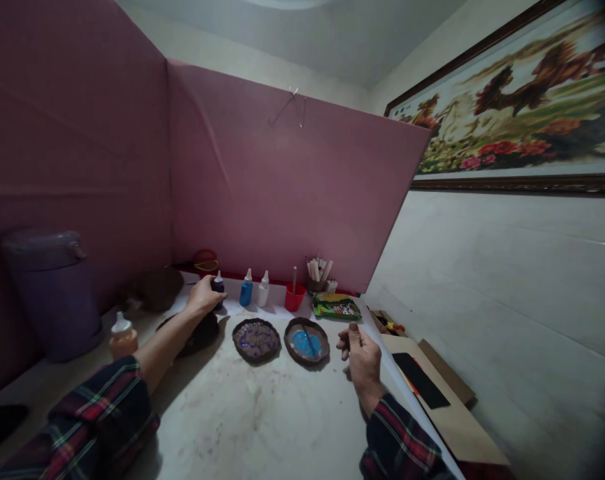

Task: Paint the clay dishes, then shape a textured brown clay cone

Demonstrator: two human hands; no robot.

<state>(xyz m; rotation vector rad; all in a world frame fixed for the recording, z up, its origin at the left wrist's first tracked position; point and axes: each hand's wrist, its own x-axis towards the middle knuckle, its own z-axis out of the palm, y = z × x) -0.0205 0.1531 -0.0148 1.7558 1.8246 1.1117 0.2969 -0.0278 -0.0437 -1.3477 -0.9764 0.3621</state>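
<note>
My left hand (201, 297) reaches to the back left of the table, its fingers closed round a dark squeeze bottle (217, 288) with a pale nozzle. To the right of it stand a blue squeeze bottle (246, 291) and a white squeeze bottle (263, 292). Two brown, uneven-rimmed dishes lie in mid-table: one dish (256, 341) has purple streaks, the other dish (293, 327) a blue pool in it. Near the right edge, my right hand (363, 357) hovers with curled fingers, and nothing shows in them.
A red cup (295, 299) holding a stick, a holder of brushes (318, 273) and a green packet (337, 307) line the back. An orange squeeze bottle (123, 339) and a large purple flask (55, 293) stand left. Cardboard (462, 420) lies beyond the right edge.
</note>
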